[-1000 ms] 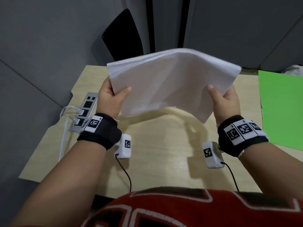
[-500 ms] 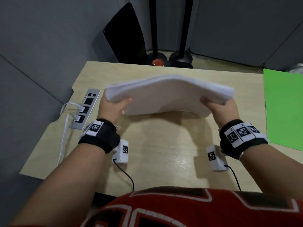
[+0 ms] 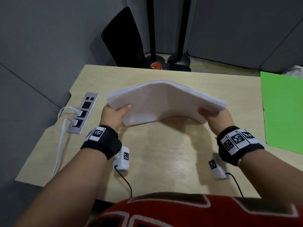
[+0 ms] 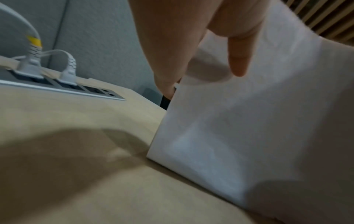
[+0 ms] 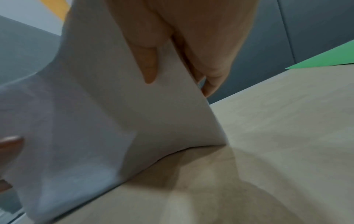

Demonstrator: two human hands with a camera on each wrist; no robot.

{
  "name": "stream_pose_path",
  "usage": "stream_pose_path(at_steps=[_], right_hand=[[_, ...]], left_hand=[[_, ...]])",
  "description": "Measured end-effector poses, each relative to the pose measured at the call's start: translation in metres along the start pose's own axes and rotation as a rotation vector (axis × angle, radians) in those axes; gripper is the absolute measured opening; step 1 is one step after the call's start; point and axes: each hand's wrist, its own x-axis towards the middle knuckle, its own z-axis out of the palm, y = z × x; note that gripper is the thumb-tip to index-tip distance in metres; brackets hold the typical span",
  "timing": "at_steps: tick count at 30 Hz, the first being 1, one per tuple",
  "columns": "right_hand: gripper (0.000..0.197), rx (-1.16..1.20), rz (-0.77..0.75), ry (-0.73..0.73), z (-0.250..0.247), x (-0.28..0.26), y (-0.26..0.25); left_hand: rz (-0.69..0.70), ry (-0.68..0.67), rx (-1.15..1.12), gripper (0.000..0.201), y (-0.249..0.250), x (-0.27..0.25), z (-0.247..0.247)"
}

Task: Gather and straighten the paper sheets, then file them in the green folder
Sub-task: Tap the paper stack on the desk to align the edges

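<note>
A stack of white paper sheets (image 3: pixel 165 102) stands on its lower long edge on the wooden desk (image 3: pixel 164 161), bowed up in the middle. My left hand (image 3: pixel 114 114) grips its left end, thumb on the near face. My right hand (image 3: pixel 216 117) grips its right end the same way. The left wrist view has the paper sheets (image 4: pixel 249 121) with my thumb (image 4: pixel 237 56) pressed on them, and the lower edge touches the desk. In the right wrist view the sheets (image 5: pixel 114 121) curve down to the desk. The green folder (image 3: pixel 283 110) lies flat at the desk's right side, clear of both hands.
A silver power strip (image 3: pixel 83 114) with white plugs and cables sits set into the desk's left side. Two black stand bases (image 3: pixel 170 63) and a black panel are on the floor behind the desk. Grey partition walls surround it.
Both hands have brought the paper stack down from a raised, tilted hold until its lower edge meets the desk. The stack now bows upward between them.
</note>
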Motion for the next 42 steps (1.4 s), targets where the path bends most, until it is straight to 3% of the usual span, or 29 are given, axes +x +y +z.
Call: stream_pose_path(at_steps=[4, 8, 10, 14, 16, 19, 22, 25, 28, 31, 33, 37, 39, 42], right_hand=[[0.009, 0.253, -0.032, 0.088, -0.002, -0.003, -0.012], [0.027, 0.134, -0.027, 0.047, 0.001, 0.004, -0.017], [0.025, 0.053, 0.008, 0.018, 0.005, 0.006, -0.018], [0.001, 0.300, -0.060, 0.114, 0.005, 0.002, -0.027], [0.016, 0.359, -0.116, 0.179, 0.003, 0.000, -0.026], [0.035, 0.263, -0.132, 0.185, 0.005, 0.002, -0.019], [0.024, 0.179, -0.074, 0.098, 0.008, 0.005, -0.017], [0.010, 0.282, -0.121, 0.117, 0.004, 0.003, -0.027], [0.018, 0.417, -0.121, 0.113, 0.002, 0.004, -0.027], [0.030, 0.178, -0.009, -0.005, 0.008, 0.004, -0.018], [0.017, 0.110, 0.018, -0.010, 0.012, 0.002, -0.015], [0.001, 0.303, -0.060, 0.093, 0.006, -0.003, -0.022], [0.013, 0.289, -0.046, 0.103, 0.004, -0.002, -0.019], [0.018, 0.149, 0.026, 0.030, 0.008, -0.002, -0.012]], left_hand=[[0.034, 0.015, -0.120, 0.036, 0.018, -0.001, 0.004], [0.019, -0.024, -0.073, 0.049, 0.017, 0.006, 0.007], [-0.017, -0.035, -0.028, 0.041, 0.015, 0.007, 0.011], [0.067, 0.031, -0.058, 0.028, 0.020, 0.009, 0.009], [0.083, 0.056, -0.095, 0.032, 0.020, 0.012, 0.002], [-0.016, 0.008, -0.054, 0.034, 0.010, 0.017, -0.002], [-0.024, 0.001, 0.016, 0.028, 0.006, 0.019, 0.001], [0.060, 0.029, 0.001, 0.031, 0.016, 0.020, -0.001], [0.086, 0.057, -0.106, 0.040, 0.019, 0.016, -0.004], [-0.006, 0.063, -0.105, 0.046, 0.006, 0.009, 0.003], [-0.039, 0.091, -0.040, 0.041, 0.005, 0.007, 0.006], [0.057, 0.121, -0.052, 0.035, 0.015, 0.008, 0.002], [0.043, 0.111, -0.077, 0.038, 0.011, 0.006, 0.003], [-0.089, 0.056, 0.139, 0.035, -0.002, 0.003, 0.010]])
